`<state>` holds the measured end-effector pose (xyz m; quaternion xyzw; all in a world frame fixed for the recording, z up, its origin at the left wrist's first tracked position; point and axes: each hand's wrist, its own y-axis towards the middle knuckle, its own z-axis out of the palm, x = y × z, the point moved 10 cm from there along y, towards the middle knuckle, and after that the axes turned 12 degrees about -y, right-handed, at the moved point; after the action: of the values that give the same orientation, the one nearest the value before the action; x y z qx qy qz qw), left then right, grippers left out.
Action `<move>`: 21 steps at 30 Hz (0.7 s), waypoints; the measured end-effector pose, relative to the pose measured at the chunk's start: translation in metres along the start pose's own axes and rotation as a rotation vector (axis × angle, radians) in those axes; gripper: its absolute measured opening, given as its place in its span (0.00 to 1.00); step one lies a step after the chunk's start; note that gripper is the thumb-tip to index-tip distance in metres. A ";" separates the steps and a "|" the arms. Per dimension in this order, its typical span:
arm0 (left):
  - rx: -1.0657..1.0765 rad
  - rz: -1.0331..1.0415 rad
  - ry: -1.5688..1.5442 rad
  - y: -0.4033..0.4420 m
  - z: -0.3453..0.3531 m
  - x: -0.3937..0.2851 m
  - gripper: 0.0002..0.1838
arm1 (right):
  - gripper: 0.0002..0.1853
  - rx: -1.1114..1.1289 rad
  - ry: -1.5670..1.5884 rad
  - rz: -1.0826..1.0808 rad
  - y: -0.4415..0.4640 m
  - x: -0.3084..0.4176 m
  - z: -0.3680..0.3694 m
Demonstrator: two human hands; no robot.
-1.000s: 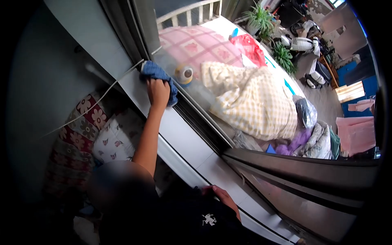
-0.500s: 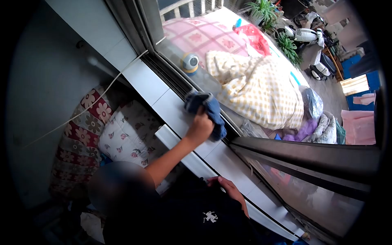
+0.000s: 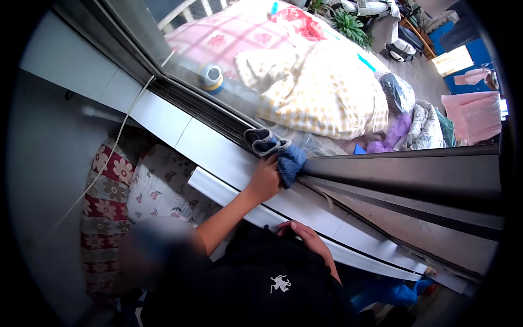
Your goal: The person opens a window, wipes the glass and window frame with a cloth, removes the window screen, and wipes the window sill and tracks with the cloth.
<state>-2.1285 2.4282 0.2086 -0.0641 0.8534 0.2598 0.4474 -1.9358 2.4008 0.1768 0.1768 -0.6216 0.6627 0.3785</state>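
My left hand [image 3: 266,180] is closed around a bunched blue cloth [image 3: 291,162] with a pale grey edging. The cloth lies on the window's dark sliding track [image 3: 210,120] and the white tiled sill [image 3: 163,121], up against the end of the metal sash frame [image 3: 403,166]. My right hand [image 3: 308,238] rests near my body, beside the white front edge [image 3: 348,256] of the sill. Its fingers are stretched out and hold nothing that I can see; their tips are partly in shadow.
Behind the glass sit a small round white-and-yellow device [image 3: 211,77], a yellow-checked quilt [image 3: 332,98] and a pink plaid quilt [image 3: 218,41]. A thin pale cord [image 3: 117,139] hangs across the left side. Folded floral bedding [image 3: 160,185] lies below the sill. A blue plastic bag [image 3: 387,292] is at lower right.
My left hand has moved the cloth along the track to the right, up to the sash frame. The whole view has shifted, while my right hand stays by the sill's edge.
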 end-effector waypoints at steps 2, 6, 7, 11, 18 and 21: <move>0.044 0.095 0.108 -0.002 -0.004 -0.001 0.13 | 0.24 0.017 -0.025 0.012 0.005 -0.001 0.004; 0.069 0.158 0.161 -0.007 -0.014 0.026 0.15 | 0.24 0.023 -0.077 0.032 0.005 0.000 0.005; 0.028 0.132 0.154 -0.012 -0.019 0.041 0.15 | 0.24 0.019 -0.078 0.025 0.005 -0.001 0.005; -0.226 0.095 0.072 -0.009 -0.100 0.064 0.16 | 0.24 -0.013 -0.027 0.050 0.001 -0.014 -0.003; -0.498 -0.396 0.374 -0.033 -0.297 0.214 0.14 | 0.24 0.072 -0.036 0.003 0.013 -0.005 0.003; -0.504 -0.404 0.585 -0.012 -0.346 0.213 0.14 | 0.23 0.043 -0.104 -0.037 0.023 0.002 -0.004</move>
<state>-2.5029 2.2713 0.1952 -0.4078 0.8244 0.3383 0.1991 -1.9529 2.4062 0.1620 0.2309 -0.6226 0.6587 0.3539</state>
